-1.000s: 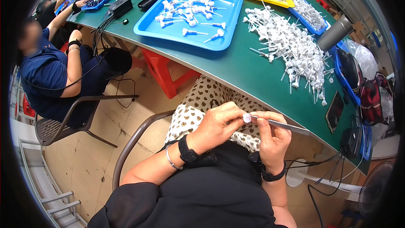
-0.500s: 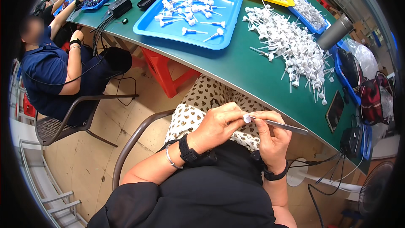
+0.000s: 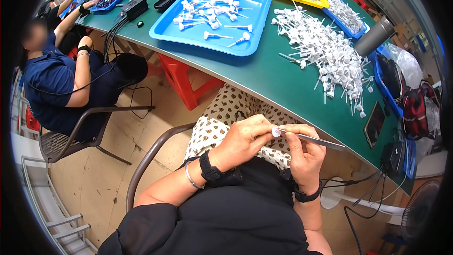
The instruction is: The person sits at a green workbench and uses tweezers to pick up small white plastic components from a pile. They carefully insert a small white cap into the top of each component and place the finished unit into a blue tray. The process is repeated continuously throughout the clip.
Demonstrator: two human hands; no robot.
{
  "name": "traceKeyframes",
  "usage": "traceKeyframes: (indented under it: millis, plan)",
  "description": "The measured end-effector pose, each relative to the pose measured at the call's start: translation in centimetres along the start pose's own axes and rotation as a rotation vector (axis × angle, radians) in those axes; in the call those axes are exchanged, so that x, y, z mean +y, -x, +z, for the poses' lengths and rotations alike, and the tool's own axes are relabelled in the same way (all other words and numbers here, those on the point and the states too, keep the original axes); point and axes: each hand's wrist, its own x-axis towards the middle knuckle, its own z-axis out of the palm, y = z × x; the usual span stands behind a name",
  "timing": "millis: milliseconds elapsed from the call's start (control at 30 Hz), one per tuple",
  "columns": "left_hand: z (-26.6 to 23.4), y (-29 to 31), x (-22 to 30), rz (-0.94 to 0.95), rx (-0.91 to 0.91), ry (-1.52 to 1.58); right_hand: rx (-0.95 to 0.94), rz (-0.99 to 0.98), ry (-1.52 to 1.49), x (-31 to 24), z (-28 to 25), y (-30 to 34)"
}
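A shift up the line: the co-worker's hand [image 3: 89, 4] has drawn back a little by the dark parts since half a second ago, while the near pair barely stir. Right hand [image 3: 306, 160] above the lap, grip closed round a slim metal tool [image 3: 325, 142]; left hand [image 3: 245, 137], fingertips pinching a white piece [image 3: 276, 132], right at the tool's tip. Beyond, on the green counter [image 3: 264, 71], a heap of similar pieces [image 3: 330, 52], left of it a blue tray [image 3: 259, 12] holding more, then yellow trays [image 3: 323, 4] piled full.
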Motion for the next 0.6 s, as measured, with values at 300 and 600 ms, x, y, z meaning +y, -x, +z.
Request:
traceKeyframes:
  millis: [300, 600]
  plan:
    - [0.07, -0.09, -0.01, 0.006, -0.009, 0.002, -0.002, -0.022, -0.003, 0.22, -0.11, -0.05]
    - [-0.04, -0.16, -0.08, 0.032, -0.009, -0.014, 0.026, 0.016, -0.023, 0.07, 0.15, 0.04]
